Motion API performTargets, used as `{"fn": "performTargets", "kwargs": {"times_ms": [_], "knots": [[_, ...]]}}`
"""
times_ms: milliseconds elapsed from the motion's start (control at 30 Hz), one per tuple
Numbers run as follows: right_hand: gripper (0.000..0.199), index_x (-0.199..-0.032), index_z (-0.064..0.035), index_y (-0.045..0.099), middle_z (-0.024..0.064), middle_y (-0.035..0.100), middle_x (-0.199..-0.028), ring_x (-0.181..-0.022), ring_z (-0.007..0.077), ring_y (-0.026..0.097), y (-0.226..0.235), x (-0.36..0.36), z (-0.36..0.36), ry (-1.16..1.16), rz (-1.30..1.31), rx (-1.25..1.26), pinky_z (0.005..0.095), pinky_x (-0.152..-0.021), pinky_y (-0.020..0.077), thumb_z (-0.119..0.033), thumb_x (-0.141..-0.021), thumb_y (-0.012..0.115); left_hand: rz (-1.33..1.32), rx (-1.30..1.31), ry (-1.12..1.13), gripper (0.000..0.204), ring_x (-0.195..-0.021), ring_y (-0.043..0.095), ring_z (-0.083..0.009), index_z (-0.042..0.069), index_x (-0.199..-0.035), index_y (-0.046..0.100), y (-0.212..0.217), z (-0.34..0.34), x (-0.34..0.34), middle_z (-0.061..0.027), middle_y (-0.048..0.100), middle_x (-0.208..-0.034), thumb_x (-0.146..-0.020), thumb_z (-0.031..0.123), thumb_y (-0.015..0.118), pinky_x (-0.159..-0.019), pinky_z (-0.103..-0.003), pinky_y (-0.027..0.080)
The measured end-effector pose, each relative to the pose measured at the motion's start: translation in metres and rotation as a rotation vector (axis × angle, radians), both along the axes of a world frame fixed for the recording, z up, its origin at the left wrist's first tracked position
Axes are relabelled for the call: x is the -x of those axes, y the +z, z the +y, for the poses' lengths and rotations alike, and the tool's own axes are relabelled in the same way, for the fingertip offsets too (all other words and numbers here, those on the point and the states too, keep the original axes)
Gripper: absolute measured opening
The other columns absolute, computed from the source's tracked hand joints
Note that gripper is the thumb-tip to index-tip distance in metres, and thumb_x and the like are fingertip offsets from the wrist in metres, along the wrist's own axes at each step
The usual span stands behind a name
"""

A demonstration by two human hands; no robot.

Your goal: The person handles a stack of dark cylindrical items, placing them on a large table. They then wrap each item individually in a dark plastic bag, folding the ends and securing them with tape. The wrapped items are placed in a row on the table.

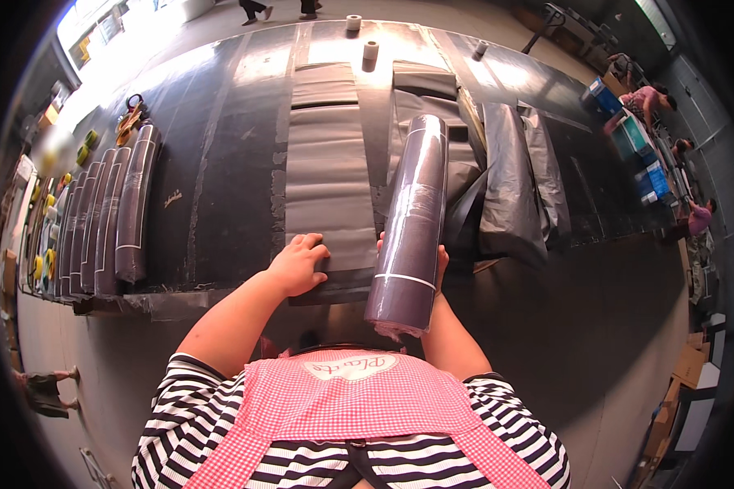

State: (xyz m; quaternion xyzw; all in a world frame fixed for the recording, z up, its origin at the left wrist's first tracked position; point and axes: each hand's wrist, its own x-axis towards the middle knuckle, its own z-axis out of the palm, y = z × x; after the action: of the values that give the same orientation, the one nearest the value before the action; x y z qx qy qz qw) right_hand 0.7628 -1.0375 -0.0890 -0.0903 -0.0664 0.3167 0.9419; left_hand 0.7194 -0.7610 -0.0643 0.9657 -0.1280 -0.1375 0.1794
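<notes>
A dark purple-grey roll (412,216) in clear glossy film, with a white band near its lower end, stands tilted in front of me. My right hand (441,267) is closed round it from below and behind; fingertips show at both sides, and the roll hides the palm. My left hand (298,264) lies on the near end of a stack of flat grey-black plastic bags (328,191), fingers apart and slightly bent. Right of the roll, crumpled dark plastic bags (510,179) lie loosely heaped on the black table (232,179).
Several similar wrapped rolls (130,216) lie side by side at the table's left, near tape rolls (83,153) and orange-handled scissors (128,122). White tape rolls (370,51) stand at the far edge. Other people (646,101) and blue bins (603,98) are at the far right.
</notes>
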Motion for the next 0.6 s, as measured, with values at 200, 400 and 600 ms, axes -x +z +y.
{"fn": "performTargets", "kwargs": {"times_ms": [200,400,600], "knots": [[0.106,-0.143,0.0124,0.033,0.0285,0.050,-0.136,-0.120,0.0386,0.059,0.000,0.033,-0.063,-0.098,-0.001,-0.113,0.0487,-0.099,0.0546,-0.058,-0.077,0.077,0.081,-0.207,-0.010,0.039,-0.115,0.053,-0.0353,0.006,-0.109,0.063,0.021,-0.037,-0.033,-0.0141,0.052,-0.122,-0.082,0.031,0.076,-0.099,-0.043,0.048],[0.107,-0.141,0.0130,0.034,0.0304,0.055,-0.128,-0.117,0.0402,0.061,-0.028,0.082,-0.134,-0.006,0.117,-0.039,0.0503,-0.096,0.0565,-0.057,-0.074,0.078,-0.075,0.237,0.214,0.035,-0.103,0.065,-0.0307,0.005,-0.112,0.068,0.000,-0.061,-0.091,-0.0156,0.066,-0.109,-0.090,0.032,0.070,-0.091,-0.041,0.051],[0.107,-0.139,0.0126,0.038,0.0304,0.055,-0.128,-0.110,0.0408,0.065,-0.009,0.074,-0.138,-0.115,0.010,0.112,0.0507,-0.089,0.0594,-0.059,-0.071,0.078,-0.039,0.529,0.669,0.078,-0.107,0.064,-0.0302,-0.004,-0.129,0.054,-0.023,-0.142,-0.142,-0.0215,0.065,-0.118,-0.073,0.040,0.086,-0.092,-0.037,0.050]]}}
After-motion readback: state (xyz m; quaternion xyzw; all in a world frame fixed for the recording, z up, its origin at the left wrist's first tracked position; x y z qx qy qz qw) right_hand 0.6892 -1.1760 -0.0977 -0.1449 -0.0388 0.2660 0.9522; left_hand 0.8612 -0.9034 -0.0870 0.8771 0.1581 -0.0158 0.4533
